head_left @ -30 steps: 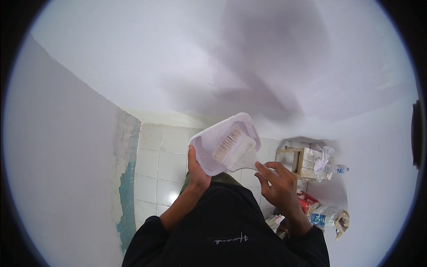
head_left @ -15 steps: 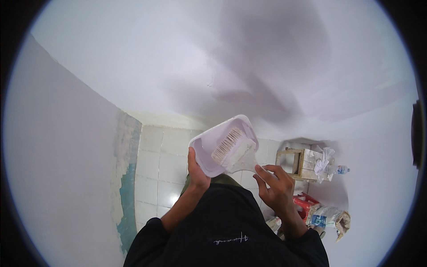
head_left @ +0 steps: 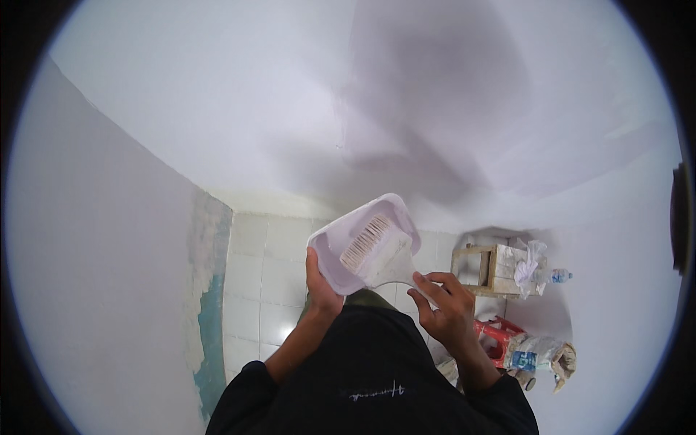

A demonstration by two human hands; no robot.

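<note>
My left hand (head_left: 323, 286) grips the near left edge of a white rectangular paint tray (head_left: 328, 246), thumb over the rim. The tray holds pale lilac paint and is held tilted in front of my body. A wide paintbrush (head_left: 391, 257) with paint-coated bristles lies over the tray, its bristles against or just above the paint; which of the two I cannot tell. The fingers of my right hand (head_left: 449, 308) close round the brush's handle at the tray's lower right.
A pale wall (head_left: 290, 116) rises ahead. Peeling turquoise paint (head_left: 210, 341) shows on the left wall. At right stand a wooden stool (head_left: 507, 268) with a crumpled plastic bag (head_left: 531, 268) and water bottle (head_left: 560, 275), a red stool (head_left: 494, 341) and an open sack (head_left: 536, 359). White tiles (head_left: 279, 279) cover the floor.
The brush has shifted slightly left and down within the tray, and my right hand has moved a little with it. The left hand still holds the tray.
</note>
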